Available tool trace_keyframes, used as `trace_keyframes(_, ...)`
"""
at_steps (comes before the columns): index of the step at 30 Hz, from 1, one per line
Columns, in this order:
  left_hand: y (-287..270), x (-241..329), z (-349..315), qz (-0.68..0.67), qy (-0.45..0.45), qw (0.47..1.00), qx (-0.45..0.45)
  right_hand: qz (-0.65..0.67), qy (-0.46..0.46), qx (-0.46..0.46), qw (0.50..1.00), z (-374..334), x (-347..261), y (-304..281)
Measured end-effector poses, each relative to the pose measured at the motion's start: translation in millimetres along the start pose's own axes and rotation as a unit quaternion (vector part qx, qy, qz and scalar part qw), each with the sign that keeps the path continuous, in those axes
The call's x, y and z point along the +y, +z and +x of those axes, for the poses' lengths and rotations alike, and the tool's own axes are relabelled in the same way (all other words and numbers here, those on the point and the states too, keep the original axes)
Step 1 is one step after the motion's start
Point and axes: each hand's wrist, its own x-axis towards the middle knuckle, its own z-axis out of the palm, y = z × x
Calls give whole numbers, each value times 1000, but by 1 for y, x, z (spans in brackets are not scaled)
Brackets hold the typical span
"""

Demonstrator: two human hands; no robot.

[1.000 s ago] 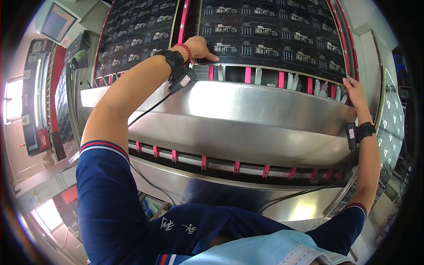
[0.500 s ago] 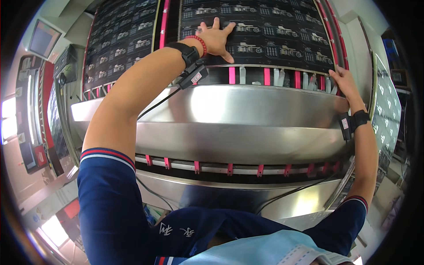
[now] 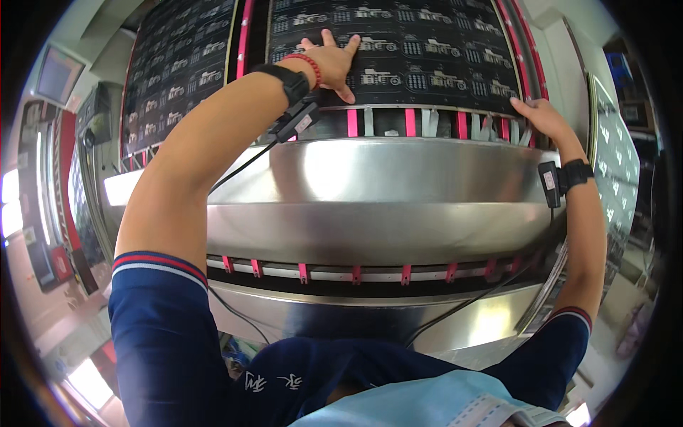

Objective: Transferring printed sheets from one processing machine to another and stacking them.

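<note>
Press evenly with left hand [image 3: 329, 65], spread open on black patterned panel [image 3: 395, 57]. Steady corner [image 3: 504, 105] with right hand [image 3: 544, 117]; cannot tell whether pinching.

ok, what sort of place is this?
Probably a factory or workshop floor, though I can't tell what it makes. Clues: the wide metal machine front, the dark patterned panel by both hands, and the screen at upper left.

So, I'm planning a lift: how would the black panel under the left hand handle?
The black panel is probably stiff, with no visible bend under the left hand. Its near edge looks thin, so it's perhaps light for its size.
</note>
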Motion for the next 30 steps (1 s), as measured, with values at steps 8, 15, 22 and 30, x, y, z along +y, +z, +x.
trace_keyframes(8,-8,8,-2,3,-43,999,-32,-160,-451,-75,875,-21,-101,11)
trace_keyframes(15,-3,7,0,-25,-28,999,-5,-369,-322,-126,863,-17,-143,53)
trace_keyframes(22,-4,3,-3,-36,-34,999,-13,-333,-348,-133,866,1,-110,10)
trace_keyframes(30,0,4,4,-9,-23,1000,-18,-298,-378,-150,863,-3,-54,9)
